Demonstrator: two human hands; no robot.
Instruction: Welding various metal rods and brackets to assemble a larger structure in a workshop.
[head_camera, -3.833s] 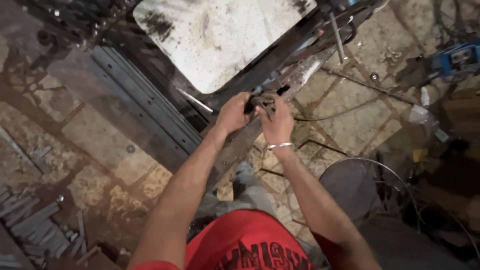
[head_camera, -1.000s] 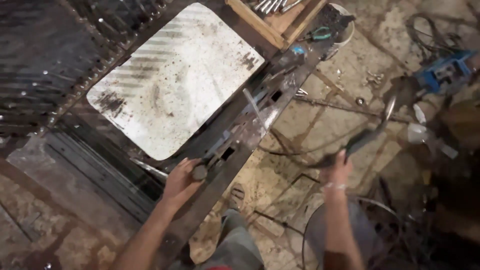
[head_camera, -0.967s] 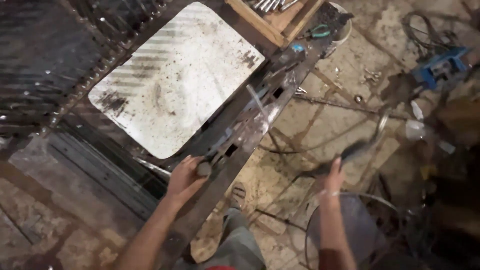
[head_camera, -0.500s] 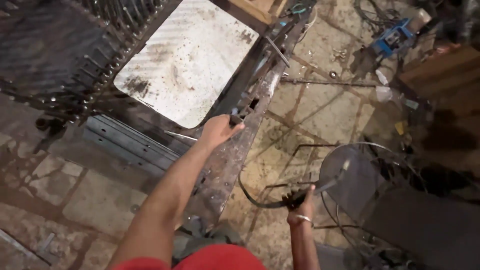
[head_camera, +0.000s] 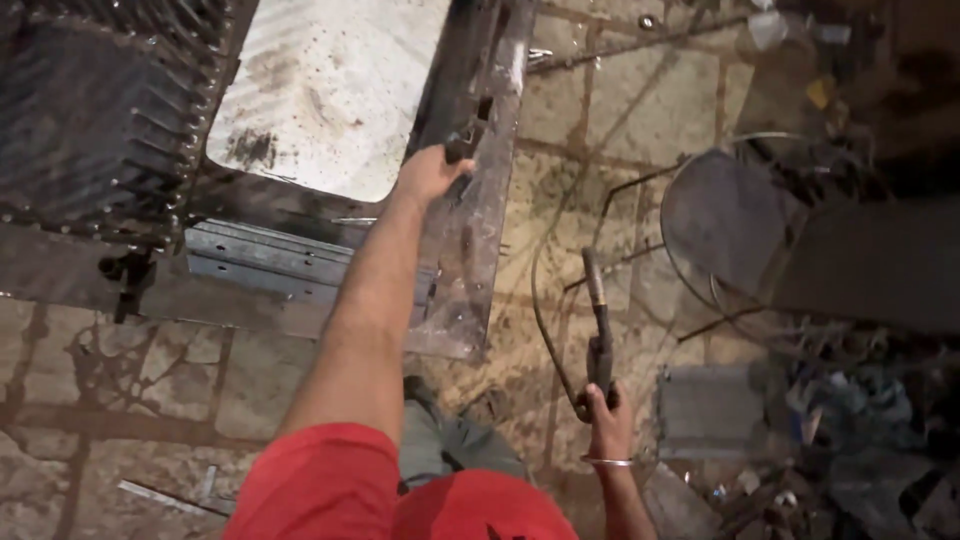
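Observation:
My left hand reaches forward and grips a small dark part on the edge of a long rusty metal frame that runs away from me. My right hand hangs low at my right side, closed around the handle of a welding torch whose nozzle points forward over the floor. A thin dark cable loops from the torch across the stone floor. A pale, speckled metal sheet lies just left of the frame.
A dark ribbed metal grille sits at the far left, with grey steel channels below the sheet. A round wire-rimmed object and a dark box lie to the right. Scrap and tools litter the lower right floor.
My right hand let go of the frame, swung out to the right and came down low holding the welding torch. My left hand stayed on the frame. The view has turned.

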